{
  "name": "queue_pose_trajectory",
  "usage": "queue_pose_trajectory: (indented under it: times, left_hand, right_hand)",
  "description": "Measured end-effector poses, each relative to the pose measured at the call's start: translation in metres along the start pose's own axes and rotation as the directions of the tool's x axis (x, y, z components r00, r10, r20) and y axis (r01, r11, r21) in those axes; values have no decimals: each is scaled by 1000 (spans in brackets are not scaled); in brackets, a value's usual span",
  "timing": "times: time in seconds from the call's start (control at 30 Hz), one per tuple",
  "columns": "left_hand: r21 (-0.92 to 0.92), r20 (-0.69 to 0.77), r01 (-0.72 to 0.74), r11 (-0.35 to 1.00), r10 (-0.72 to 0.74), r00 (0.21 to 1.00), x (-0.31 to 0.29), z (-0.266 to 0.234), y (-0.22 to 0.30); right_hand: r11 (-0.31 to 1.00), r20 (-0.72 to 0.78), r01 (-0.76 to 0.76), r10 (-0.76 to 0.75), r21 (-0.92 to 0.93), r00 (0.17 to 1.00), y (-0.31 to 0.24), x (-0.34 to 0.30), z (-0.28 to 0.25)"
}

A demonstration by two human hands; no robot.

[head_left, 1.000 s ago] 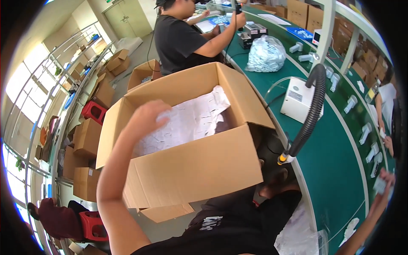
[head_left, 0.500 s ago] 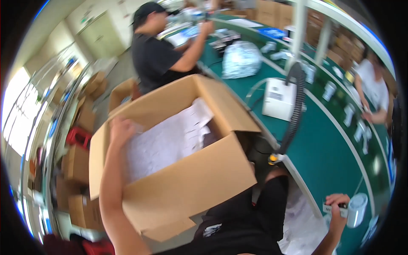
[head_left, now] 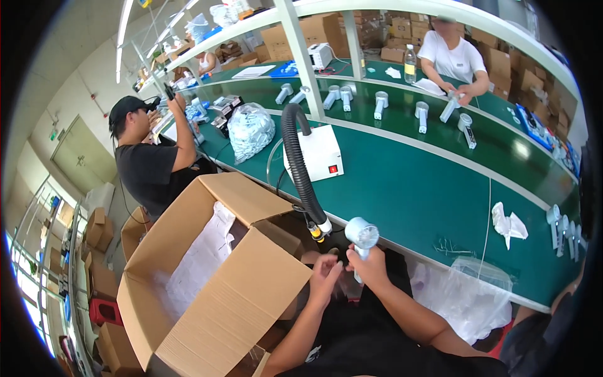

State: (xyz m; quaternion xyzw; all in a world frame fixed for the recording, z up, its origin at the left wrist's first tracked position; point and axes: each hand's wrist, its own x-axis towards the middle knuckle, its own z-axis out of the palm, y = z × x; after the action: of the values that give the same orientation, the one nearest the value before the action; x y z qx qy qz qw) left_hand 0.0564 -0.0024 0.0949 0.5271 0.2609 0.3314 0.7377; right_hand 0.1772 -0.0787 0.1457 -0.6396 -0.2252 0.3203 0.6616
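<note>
My right hand is wrapped round the handle of a light blue handheld fan, whose round head points up and away from me. Close beside the handle is my left hand, its fingers bent and apart with nothing seen in them. To the left stands a large open cardboard carton, tilted in the view. White printed paper sheets lie inside it, and what is under them is hidden.
On the green bench stands a white machine with a black ribbed hose. A bag of pale parts is farther left. Similar devices line a belt. Co-workers sit left and across. Clear plastic sheeting hangs at the bench edge.
The view has swung to the right. My left hand has left the carton and come beside my right hand. The right hand has brought the fan from the bench to in front of me.
</note>
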Motion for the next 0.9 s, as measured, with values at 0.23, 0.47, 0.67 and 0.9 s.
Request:
queue_pose_trajectory:
  times: [0.23, 0.47, 0.67, 0.9]
  left_hand:
    - [178, -236, -245, 953, 283, 930, 48, -4, -12]
    - [4, -171, -237, 972, 234, 957, 54, 11, -19]
    - [72, -53, -63, 995, 67, 996, 59, 23, -5]
    - [71, 174, -23, 997, 10, 985, 14, -3, -3]
  right_hand:
    - [984, -89, 140, -130, 113, 987, 43, 46, 53]
    - [939, -30, 99, -94, 330, 995, 23, 40, 40]
    - [928, -194, 171, -111, 330, 975, -7, 19, 1]
    - [831, -106, 156, -118, 534, 987, -13, -15, -38]
